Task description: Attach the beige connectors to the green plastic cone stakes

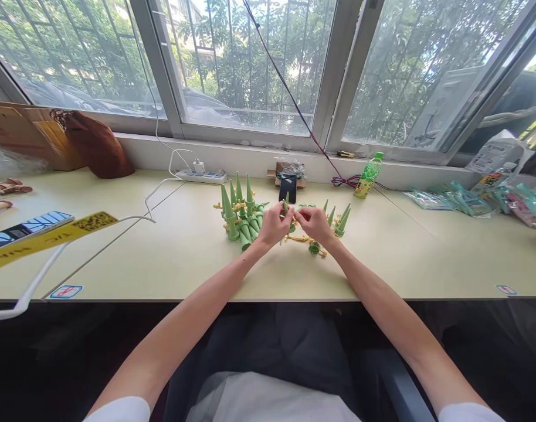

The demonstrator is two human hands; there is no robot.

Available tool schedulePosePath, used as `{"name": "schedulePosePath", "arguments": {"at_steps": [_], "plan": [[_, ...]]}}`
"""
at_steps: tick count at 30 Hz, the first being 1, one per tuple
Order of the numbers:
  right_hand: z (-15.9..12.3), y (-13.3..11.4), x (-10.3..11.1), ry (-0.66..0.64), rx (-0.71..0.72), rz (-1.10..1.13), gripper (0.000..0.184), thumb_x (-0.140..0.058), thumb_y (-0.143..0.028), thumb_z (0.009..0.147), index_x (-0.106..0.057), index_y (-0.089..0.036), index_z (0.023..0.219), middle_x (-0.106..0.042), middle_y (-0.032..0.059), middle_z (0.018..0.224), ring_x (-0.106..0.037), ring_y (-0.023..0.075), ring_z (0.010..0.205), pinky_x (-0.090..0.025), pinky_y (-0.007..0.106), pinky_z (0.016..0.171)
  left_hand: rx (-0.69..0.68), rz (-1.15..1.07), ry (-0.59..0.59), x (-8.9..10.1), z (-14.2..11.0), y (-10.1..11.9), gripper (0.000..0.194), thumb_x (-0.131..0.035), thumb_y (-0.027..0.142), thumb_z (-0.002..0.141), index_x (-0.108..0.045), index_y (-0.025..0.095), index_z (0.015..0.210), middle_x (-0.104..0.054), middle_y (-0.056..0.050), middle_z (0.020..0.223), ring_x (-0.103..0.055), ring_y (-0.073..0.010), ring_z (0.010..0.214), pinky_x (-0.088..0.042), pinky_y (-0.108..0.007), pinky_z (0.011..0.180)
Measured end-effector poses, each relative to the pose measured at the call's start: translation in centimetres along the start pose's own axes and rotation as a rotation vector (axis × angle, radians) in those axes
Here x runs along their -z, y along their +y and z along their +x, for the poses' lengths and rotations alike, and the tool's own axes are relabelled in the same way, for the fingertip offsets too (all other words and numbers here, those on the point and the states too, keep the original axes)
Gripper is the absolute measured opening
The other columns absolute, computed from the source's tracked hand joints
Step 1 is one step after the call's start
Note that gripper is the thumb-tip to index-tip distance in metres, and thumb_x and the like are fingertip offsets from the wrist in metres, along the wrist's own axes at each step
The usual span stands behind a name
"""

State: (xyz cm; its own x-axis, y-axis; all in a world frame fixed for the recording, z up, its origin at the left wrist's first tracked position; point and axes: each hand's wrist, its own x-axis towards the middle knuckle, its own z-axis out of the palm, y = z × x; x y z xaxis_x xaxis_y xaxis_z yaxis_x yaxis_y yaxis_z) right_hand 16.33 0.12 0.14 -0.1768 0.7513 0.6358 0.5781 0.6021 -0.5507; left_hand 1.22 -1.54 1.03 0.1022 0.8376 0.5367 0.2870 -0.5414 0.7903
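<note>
The two bare hands meet over the bench (pixel 409 252), fingertips nearly touching. The left hand (pixel 274 225) pinches a green cone (pixel 287 202) between thumb and fingers, its pointed tip rising above them. The right hand (pixel 314 223) is bent in toward it, thumb and forefinger drawn close together at the cone's side; whether they grip a small part there, I cannot tell.

Just left of the left hand stands a cluster of upright cones (pixel 230 217), light green, with yellow pieces (pixel 218 206) sticking out among them. Between that cluster and the left wrist, more cones lie on their sides (pixel 246 233). Just to the right of the right hand is a smaller group of green cones (pixel 343 220). Below the gap between the hands lies a yellow strip (pixel 298 238), and near the right wrist a round green piece (pixel 314 248) shows its hollow end.

Straight beyond the hands lies a dark phone (pixel 288 189), and behind it a small cardboard box (pixel 274 174) with clear wrapping. Farther out, left of the hands, is a white power strip (pixel 215 177); beyond the right hand stands a green-capped bottle (pixel 368 177).
</note>
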Motion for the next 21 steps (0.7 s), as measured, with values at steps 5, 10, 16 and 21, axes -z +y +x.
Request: {"name": "schedulePosePath", "arguments": {"at_steps": [5, 10, 16, 21], "plan": [[0.0, 0.16, 0.04, 0.001, -0.036, -0.011, 0.032, -0.054, -0.043, 0.086, -0.06, -0.019, 0.067, -0.043, -0.0036, 0.049, -0.035, 0.011, 0.049, -0.031, 0.025, 0.053, -0.081, 0.111, -0.014, -0.11, -0.12, -0.29, 0.022, -0.053, 0.033, 0.092, -0.055, 0.019, 0.075, -0.061, 0.0, 0.066, -0.049, -0.0087, 0.043, -0.035, -0.022, 0.048], [-0.01, 0.12, 0.06, -0.013, -0.07, -0.002, 0.026, -0.055, -0.038, 0.085, -0.061, -0.019, 0.07, -0.043, -0.0045, 0.049, -0.035, 0.0105, 0.048, -0.031, 0.025, 0.055, -0.084, 0.101, -0.018, -0.07, -0.13, -0.27, 0.022, -0.052, 0.033, 0.091, -0.054, 0.019, 0.074, -0.06, 0.0, 0.065, -0.05, -0.0085, 0.043, -0.036, -0.022, 0.047], [-0.07, -0.07, 0.03, -0.031, -0.031, 0.022, 0.032, -0.052, -0.043, 0.089, -0.063, -0.018, 0.073, -0.044, -0.0044, 0.05, -0.034, 0.0102, 0.049, -0.03, 0.025, 0.055, 0.054, -0.062, -0.006, 0.01, 0.14, -0.28, 0.024, -0.056, 0.036, 0.09, -0.051, 0.019, 0.073, -0.063, 0.0, 0.066, -0.05, -0.0075, 0.037, -0.036, -0.02, 0.038], [-0.28, -0.35, 0.16, -0.086, 0.008, 0.041, 0.033, -0.052, -0.046, 0.091, -0.066, -0.017, 0.083, -0.044, -0.0043, 0.052, -0.033, 0.0101, 0.05, -0.03, 0.024, 0.053, 0.173, -0.145, 0.02, 0.06, 0.45, -0.38, 0.023, -0.057, 0.033, 0.089, -0.05, 0.019, 0.073, -0.054, 0.004, 0.049, -0.046, -0.0084, 0.032, -0.033, -0.02, 0.034]]}}
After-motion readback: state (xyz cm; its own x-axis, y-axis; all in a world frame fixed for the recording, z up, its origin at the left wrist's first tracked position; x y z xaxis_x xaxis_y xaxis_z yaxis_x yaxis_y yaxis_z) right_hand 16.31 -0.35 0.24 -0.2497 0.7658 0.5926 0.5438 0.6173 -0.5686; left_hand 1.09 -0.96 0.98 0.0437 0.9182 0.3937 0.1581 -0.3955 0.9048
